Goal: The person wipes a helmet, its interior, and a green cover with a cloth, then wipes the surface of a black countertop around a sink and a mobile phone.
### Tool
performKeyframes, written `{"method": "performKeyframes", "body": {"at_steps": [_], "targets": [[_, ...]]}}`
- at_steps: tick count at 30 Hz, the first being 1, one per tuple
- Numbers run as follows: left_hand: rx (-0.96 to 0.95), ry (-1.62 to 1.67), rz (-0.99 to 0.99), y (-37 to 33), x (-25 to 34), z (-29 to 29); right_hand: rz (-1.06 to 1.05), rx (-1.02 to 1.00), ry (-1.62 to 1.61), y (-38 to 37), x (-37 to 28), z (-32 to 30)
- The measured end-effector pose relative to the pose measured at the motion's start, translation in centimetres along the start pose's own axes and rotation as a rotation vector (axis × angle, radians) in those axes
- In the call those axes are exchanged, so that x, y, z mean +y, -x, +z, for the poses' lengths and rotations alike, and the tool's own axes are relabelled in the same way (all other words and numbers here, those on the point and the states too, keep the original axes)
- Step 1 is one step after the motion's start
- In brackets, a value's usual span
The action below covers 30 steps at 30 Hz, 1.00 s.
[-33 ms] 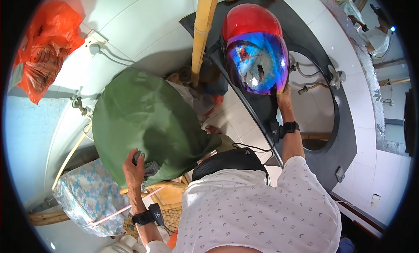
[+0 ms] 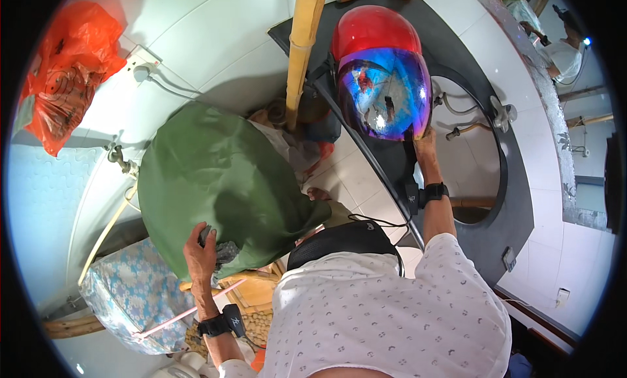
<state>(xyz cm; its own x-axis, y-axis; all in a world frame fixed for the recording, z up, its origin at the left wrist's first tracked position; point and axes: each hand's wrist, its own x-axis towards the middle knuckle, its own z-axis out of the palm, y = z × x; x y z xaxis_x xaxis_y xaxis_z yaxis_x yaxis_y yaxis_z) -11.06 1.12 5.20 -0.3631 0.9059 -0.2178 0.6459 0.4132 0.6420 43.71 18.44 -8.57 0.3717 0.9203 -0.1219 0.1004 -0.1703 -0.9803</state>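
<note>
Left hand [image 2: 200, 249]: your fingers were curled round a small dark piece [image 2: 206, 235]; a loose pinch could have dropped it.
Green cover [image 2: 209, 175]: it bulged right by that hand, so a snag could have dragged it.
Red helmet [image 2: 382, 74]: it sat on the black counter [image 2: 519, 208], beside the oval hole; a sideways push could have tipped it in.
Right hand [image 2: 425, 149]: yours touched the visor's lower edge, fingertips hidden, so I couldn't tell whether it gripped; one-sided support risked rolling.
</note>
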Motion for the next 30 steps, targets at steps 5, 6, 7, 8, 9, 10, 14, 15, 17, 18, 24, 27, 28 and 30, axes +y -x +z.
{"method": "performKeyframes", "body": {"at_steps": [5, 6, 7, 8, 9, 10, 14, 15, 17, 18, 24, 27, 28, 30], "targets": [[0.007, 0.023, 0.01, -0.1, 0.2, -0.3, 0.28, 0.009, 0.338, 3.8, -4.0, -3.9], [0.008, 0.037, 0.003, 0.0, 0.1, -0.3, 0.278, -0.09, 0.416, 4.6, -4.7, -5.0], [0.014, 0.052, -0.008, 0.2, 0.0, -0.4, 0.275, -0.193, 0.496, 5.1, -5.2, -6.2], [0.021, 0.062, 0.013, 0.4, 0.1, -0.7, 0.272, -0.31, 0.57, 5.7, -6.0, -6.4], [0.033, 0.073, 0.029, 0.6, 0.3, -1.1, 0.275, -0.363, 0.542, 6.5, -7.0, -6.4], [0.066, 0.085, 0.026, 1.3, 0.1, -1.7, 0.268, -0.443, 0.517, 7.2, -9.0, -5.3], [0.143, 0.301, 0.049, 0.9, 3.3, -3.1, 0.103, -0.782, 0.395, 10.6, -14.7, 2.0], [0.17, 0.408, 0.043, 1.0, 4.5, -3.4, 0.099, -0.896, 0.344, 11.2, -15.6, 4.7], [0.255, 0.656, -0.008, 1.0, 5.6, -3.1, 0.045, -1.12, 0.277, 13.1, -18.0, 11.2], [0.267, 0.74, -0.028, 1.0, 6.0, -2.6, -0.007, -1.213, 0.259, 14.5, -19.2, 14.5], [0.223, 0.731, 0.039, 1.2, 7.7, 1.2, 0.377, -1.283, -0.437, 21.9, -15.4, 27.8], [0.296, 0.73, 0.086, 0.8, 5.8, 1.3, 0.554, -1.114, -0.592, 22.2, -15.5, 29.9], [0.379, 0.654, 0.075, 0.7, 4.3, 1.3, 0.527, -1.069, -0.6, 21.7, -15.3, 30.4], [0.538, 0.502, 0.049, 0.5, 0.7, 1.6, 0.471, -0.976, -0.611, 19.9, -14.8, 31.2]]}}
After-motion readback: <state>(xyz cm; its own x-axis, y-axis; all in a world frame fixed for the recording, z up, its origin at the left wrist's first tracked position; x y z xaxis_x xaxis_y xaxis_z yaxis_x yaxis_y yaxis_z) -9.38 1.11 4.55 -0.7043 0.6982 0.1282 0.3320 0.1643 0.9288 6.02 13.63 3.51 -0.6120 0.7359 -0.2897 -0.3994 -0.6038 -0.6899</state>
